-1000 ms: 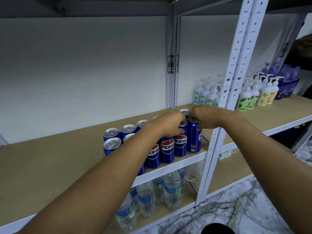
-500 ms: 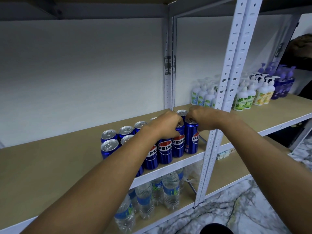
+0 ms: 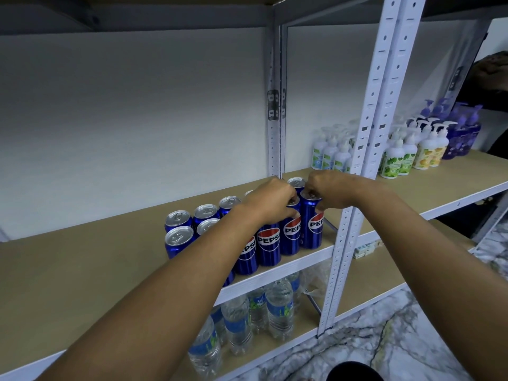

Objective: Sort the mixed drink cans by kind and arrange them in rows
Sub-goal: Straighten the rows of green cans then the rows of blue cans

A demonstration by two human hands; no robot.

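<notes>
Pepsi cans [image 3: 268, 244] stand upright in two rows on the tan shelf [image 3: 82, 270] at the centre of the frame, the front row close to the shelf's lip. Left hand [image 3: 270, 202] curls its fingers over the top of one front-row can [image 3: 290, 232], and right hand [image 3: 328, 192] clamps its fingers on the rim of the rightmost can [image 3: 311, 224], which sits just beside the white upright post [image 3: 354, 188].

Risks, as I judge them: the cans are tall, slim and packed touching, so a sideways nudge on one could tip its neighbour — and a front-row can has little shelf before the edge, with water bottles [image 3: 236, 323] below. Gripping only at the rim gives weak control; a slip could drop the can. The rightmost can may also knock the post if pushed further right.
</notes>
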